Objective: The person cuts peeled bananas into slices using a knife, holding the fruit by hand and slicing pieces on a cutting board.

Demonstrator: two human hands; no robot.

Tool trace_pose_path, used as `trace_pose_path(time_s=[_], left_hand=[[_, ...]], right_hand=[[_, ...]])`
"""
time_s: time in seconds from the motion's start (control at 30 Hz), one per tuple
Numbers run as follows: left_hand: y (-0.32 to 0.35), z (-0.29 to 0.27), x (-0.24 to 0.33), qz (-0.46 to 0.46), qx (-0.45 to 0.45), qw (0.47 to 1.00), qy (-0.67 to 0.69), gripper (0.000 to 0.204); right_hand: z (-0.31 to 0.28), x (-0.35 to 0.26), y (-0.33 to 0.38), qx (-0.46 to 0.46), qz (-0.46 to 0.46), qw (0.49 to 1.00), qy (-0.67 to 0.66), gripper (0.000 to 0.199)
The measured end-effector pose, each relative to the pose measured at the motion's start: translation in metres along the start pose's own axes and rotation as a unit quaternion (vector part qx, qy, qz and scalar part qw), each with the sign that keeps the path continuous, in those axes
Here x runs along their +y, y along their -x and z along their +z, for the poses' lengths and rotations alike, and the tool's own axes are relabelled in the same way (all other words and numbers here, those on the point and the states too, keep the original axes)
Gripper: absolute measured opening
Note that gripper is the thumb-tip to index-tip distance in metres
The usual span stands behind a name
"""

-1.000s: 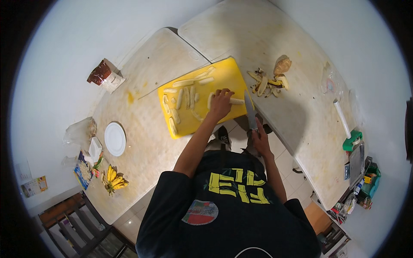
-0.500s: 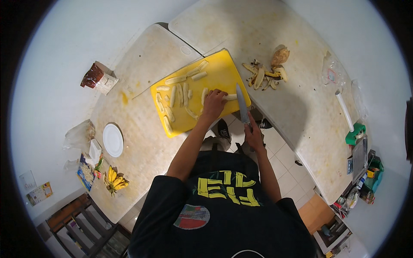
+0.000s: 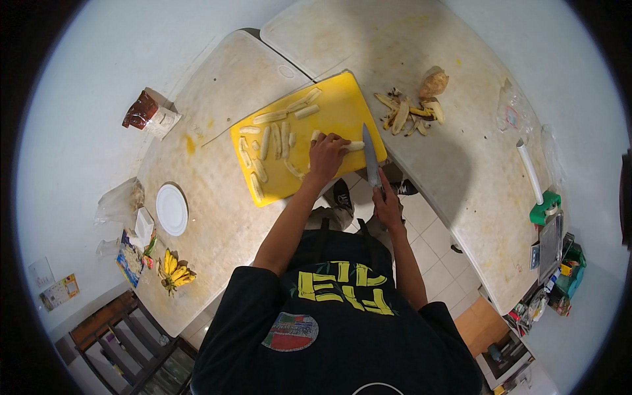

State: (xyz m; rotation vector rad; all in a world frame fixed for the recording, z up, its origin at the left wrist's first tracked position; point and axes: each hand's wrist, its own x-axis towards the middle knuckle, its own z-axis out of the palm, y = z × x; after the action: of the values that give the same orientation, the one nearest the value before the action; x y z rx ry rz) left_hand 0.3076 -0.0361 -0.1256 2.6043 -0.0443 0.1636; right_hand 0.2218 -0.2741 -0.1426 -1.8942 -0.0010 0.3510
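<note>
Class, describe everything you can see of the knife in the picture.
The knife has a long, grey, metal-looking blade tapering to a point. Its handle is mostly hidden in the right hand. The blade points forward and slightly left, its tip over the right side of the yellow board, beside a peeled banana piece; whether they touch is unclear.

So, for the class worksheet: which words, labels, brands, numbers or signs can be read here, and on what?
Black shirt: large yellow lettering, which I won't copy; its round patch is too small to read.
Brown-and-white bag: too blurred.
Blue packet: too blurred.
Wall papers: too small.
Knife, yellow board: none discernible.
</note>
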Motion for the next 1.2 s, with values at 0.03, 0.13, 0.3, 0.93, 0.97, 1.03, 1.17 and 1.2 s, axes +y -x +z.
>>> trace_pose_path(time_s=[0.03,0.13,0.3,0.93,0.97,1.03,1.17,1.2], left_hand=[[0.000,0.000,-0.001,0.004,0.005,1.000,0.006,0.023],[0.000,0.002,-0.001,0.001,0.006,1.000,0.011,0.022],[0.000,0.003,-0.004,-0.003,0.007,1.000,0.018,0.022],[0.000,0.003,-0.002,-0.002,0.017,0.999,0.047,0.022],[0.000,0.003,-0.002,-0.002,0.016,0.999,0.047,0.022],[0.000,0.003,-0.004,0.020,0.023,0.998,0.051,0.021],[0.000,0.003,-0.003,0.019,0.019,0.998,0.050,0.021],[0.000,0.003,-0.002,0.015,0.020,0.998,0.051,0.021]], right_hand=[[0.000,0.000,0.000,-0.001,0.000,1.000,0.000,0.062],[0.000,0.001,-0.001,-0.028,0.043,0.999,-0.017,0.062],[0.002,-0.005,-0.005,-0.032,0.058,0.998,-0.024,0.063],[0.021,0.011,-0.013,-0.011,0.018,0.998,-0.051,0.063],[0.022,0.013,-0.014,-0.009,0.013,0.999,-0.048,0.062],[0.023,0.013,-0.014,-0.009,0.009,0.999,-0.045,0.062],[0.025,0.012,-0.015,-0.008,0.015,0.998,-0.064,0.062],[0.026,0.014,-0.015,-0.011,0.012,0.997,-0.070,0.062]])
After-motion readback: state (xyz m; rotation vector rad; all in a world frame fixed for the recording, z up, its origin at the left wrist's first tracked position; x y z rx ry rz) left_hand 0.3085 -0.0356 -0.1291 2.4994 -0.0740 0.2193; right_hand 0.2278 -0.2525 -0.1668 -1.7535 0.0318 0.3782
